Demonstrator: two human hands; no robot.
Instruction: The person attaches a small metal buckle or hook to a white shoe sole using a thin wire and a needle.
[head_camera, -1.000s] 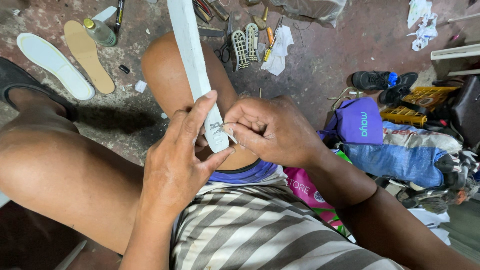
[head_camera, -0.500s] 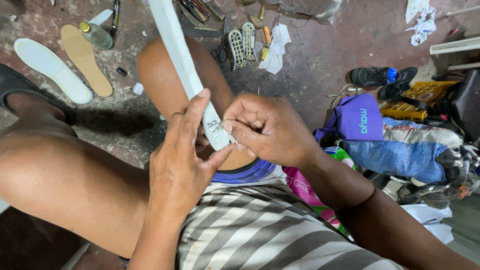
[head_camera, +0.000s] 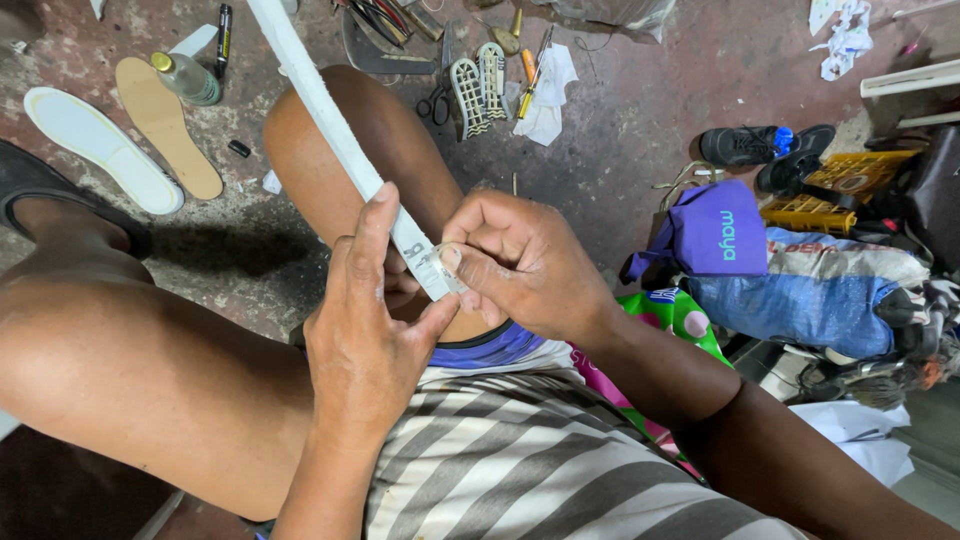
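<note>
Concrete floor (head_camera: 640, 150), stained and littered, is seen under everything; a bare knee (head_camera: 340, 150) is raised over it, and a long white strip (head_camera: 340, 150) is laid slantwise across that knee, its far end running out of the top of the view. Off to the right a purple bag (head_camera: 715, 235) is heaped on a blue sack (head_camera: 810, 295); to the left a white insole (head_camera: 95, 145) and a tan insole (head_camera: 165, 135) are laid side by side, with a small bottle (head_camera: 185, 78) just beyond them.

The near end of the strip is backed by the left hand (head_camera: 370, 330), whose fingers (head_camera: 372, 225) are held straight and pressed together along its edge. The right hand (head_camera: 520, 265) is closed, its fingers (head_camera: 462, 262) pinched on the strip's end where dark marks are seen; whether a small tool is held there cannot be told.

The work is judged to go best if the strip is kept flat against the knee and firmly braced from behind, so that the pinch does not bend it.

Compared with half a second ago, little is changed: the strip is seen tilted slightly further left, and both hands are kept in the same grip.
</note>
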